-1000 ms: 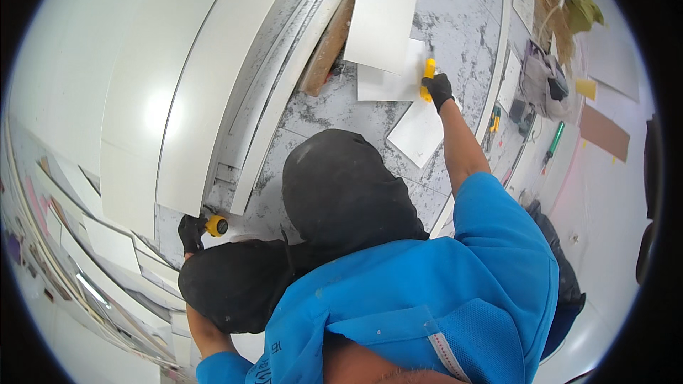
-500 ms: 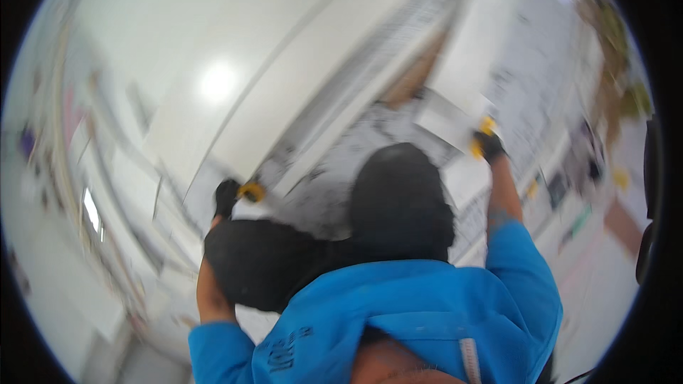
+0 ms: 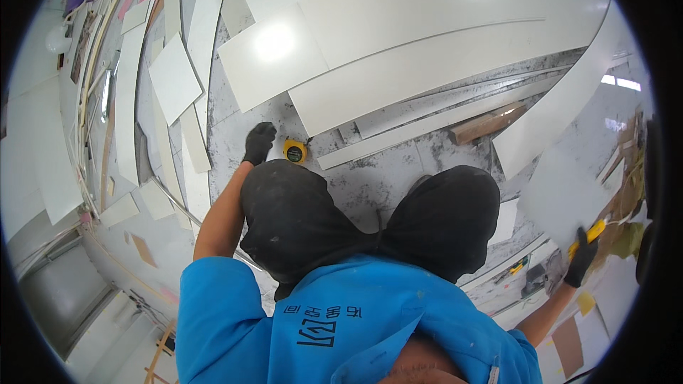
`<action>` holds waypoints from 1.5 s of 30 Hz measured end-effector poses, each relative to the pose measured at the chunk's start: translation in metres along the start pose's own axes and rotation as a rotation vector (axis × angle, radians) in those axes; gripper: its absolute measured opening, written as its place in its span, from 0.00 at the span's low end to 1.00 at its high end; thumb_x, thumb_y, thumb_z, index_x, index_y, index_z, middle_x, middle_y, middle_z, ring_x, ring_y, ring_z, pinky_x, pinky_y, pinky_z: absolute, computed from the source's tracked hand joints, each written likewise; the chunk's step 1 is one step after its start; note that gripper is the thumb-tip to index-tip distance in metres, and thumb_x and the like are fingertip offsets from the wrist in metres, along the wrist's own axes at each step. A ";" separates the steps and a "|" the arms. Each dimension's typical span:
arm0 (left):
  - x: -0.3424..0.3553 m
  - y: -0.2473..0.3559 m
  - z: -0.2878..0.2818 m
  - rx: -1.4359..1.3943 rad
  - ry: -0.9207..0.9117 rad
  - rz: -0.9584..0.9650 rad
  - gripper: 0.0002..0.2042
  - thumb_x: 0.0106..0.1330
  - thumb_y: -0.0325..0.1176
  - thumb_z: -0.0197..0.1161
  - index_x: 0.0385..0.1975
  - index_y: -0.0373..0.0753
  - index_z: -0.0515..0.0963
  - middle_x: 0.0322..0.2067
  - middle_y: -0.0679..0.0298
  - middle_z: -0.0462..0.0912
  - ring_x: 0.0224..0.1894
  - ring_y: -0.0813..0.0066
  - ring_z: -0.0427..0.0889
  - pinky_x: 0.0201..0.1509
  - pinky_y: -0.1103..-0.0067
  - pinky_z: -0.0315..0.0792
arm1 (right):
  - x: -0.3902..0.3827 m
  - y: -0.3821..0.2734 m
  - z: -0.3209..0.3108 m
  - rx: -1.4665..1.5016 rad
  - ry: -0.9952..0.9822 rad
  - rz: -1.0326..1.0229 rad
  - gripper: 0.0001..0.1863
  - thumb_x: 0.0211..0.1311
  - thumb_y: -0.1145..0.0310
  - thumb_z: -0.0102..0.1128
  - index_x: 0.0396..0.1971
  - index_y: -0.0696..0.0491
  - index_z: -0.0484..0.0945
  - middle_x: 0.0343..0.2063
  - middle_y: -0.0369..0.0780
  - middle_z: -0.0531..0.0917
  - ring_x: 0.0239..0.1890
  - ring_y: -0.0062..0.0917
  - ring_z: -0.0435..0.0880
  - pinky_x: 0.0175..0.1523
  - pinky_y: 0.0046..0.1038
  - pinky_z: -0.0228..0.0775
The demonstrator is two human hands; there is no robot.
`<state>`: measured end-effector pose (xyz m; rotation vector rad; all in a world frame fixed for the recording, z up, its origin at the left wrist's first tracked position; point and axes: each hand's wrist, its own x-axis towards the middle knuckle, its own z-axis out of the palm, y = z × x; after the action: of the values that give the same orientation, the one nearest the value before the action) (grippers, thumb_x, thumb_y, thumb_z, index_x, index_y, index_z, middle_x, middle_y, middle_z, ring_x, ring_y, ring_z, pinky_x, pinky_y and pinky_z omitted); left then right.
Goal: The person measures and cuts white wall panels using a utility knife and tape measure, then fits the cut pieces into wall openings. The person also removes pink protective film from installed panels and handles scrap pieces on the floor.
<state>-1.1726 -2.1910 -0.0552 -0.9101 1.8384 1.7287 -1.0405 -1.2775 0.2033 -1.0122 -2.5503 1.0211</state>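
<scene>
A: Your right side, what's unreadable?
B: Your gloved right hand (image 3: 583,262) has its fingers wrapped round a yellow tool (image 3: 596,229). Glove covers its middle; can't make out the tip.
A: Axis?
B: Slanted, lower left to upper right, upper end out past your fingers, near an olive heap (image 3: 628,242). The dark rim of the view cuts off what lies beyond.
A: And your left?
B: Your gloved left hand (image 3: 260,144): fingers look curled, tips hidden. Can't tell if they grip anything. Yellow tape measure (image 3: 294,152) is just beside it, in front of your left knee (image 3: 284,195), near the corner of a long white panel (image 3: 377,92).
A: Which way's the tape facing?
B: Round dark face up. Squat case, no clear long axis.
</scene>
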 end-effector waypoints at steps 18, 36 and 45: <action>-0.039 0.056 0.026 -0.404 0.188 0.098 0.12 0.64 0.37 0.59 0.42 0.37 0.77 0.34 0.65 0.81 0.33 0.74 0.78 0.37 0.74 0.75 | -0.147 -0.386 0.486 0.751 -0.559 -0.019 0.08 0.54 0.66 0.62 0.30 0.54 0.76 0.16 0.33 0.73 0.16 0.18 0.71 0.21 0.22 0.65; 0.006 0.198 0.080 1.264 0.364 0.877 0.21 0.54 0.53 0.65 0.37 0.41 0.81 0.37 0.58 0.81 0.41 0.60 0.78 0.47 0.69 0.71 | -0.262 -0.266 0.502 0.257 -0.620 0.116 0.20 0.49 0.55 0.65 0.34 0.54 0.73 0.27 0.44 0.80 0.32 0.40 0.79 0.39 0.38 0.69; 0.054 0.240 0.088 0.699 0.200 0.641 0.18 0.49 0.46 0.71 0.34 0.40 0.82 0.32 0.59 0.80 0.36 0.67 0.79 0.41 0.73 0.71 | -0.250 -0.300 0.505 0.353 -0.557 0.124 0.17 0.50 0.58 0.64 0.30 0.56 0.73 0.22 0.42 0.80 0.27 0.32 0.80 0.35 0.32 0.70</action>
<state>-1.3934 -2.1135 0.0614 -0.2144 2.8085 1.1213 -1.2253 -1.8682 0.0470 -0.8843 -2.5680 1.9381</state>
